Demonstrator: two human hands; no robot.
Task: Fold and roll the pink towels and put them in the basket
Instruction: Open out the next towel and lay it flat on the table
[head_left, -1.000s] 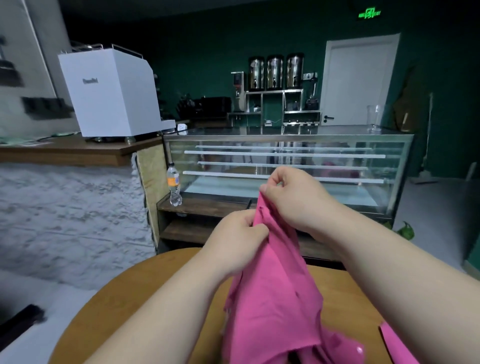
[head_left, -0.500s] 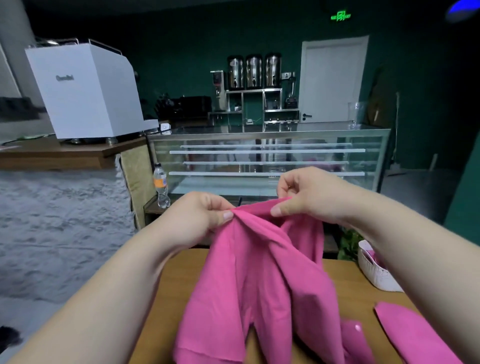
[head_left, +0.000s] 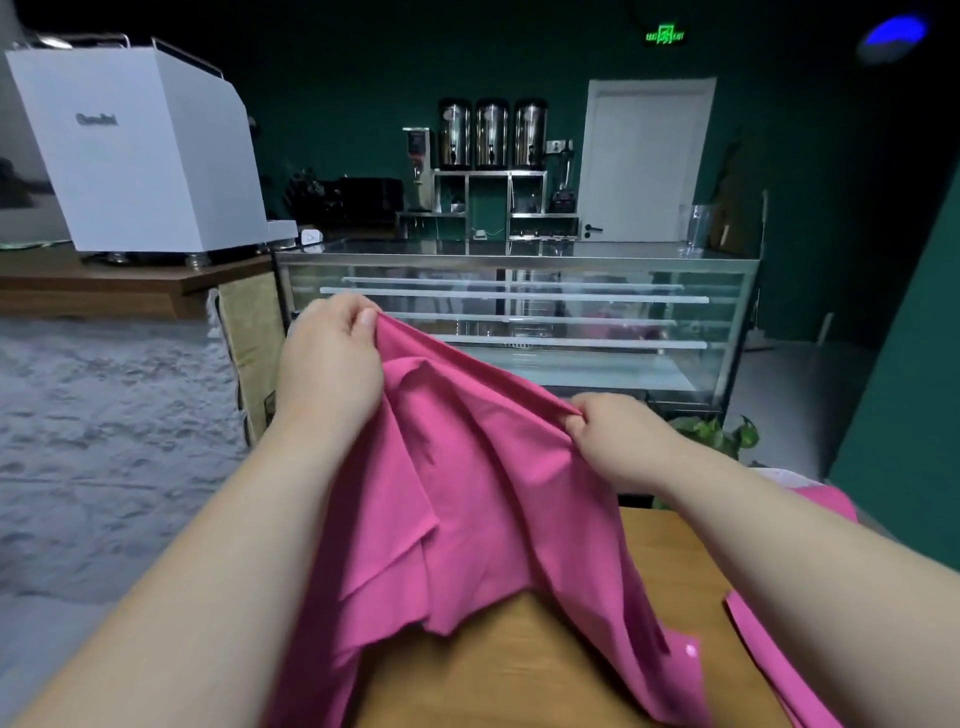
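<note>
A pink towel (head_left: 467, 499) hangs in loose folds above the wooden table (head_left: 519, 670), held up by its top edge. My left hand (head_left: 332, 364) pinches one corner of that edge, higher and to the left. My right hand (head_left: 618, 436) pinches the edge lower on the right, so the edge slopes down to the right. Another pink towel (head_left: 769, 660) lies on the table at the right, partly hidden by my right forearm. A bit of white basket (head_left: 779, 475) with pink cloth in it shows just above that forearm.
A glass display case (head_left: 519, 312) stands beyond the table. A white machine (head_left: 135, 150) sits on a wooden counter (head_left: 104, 286) at the left. A green plant (head_left: 717, 436) is near the case's base. A white door (head_left: 644, 161) is at the back.
My hands have moved apart along the towel's top edge, the left up and to the left, the right down and to the right. The towel has spread wider.
</note>
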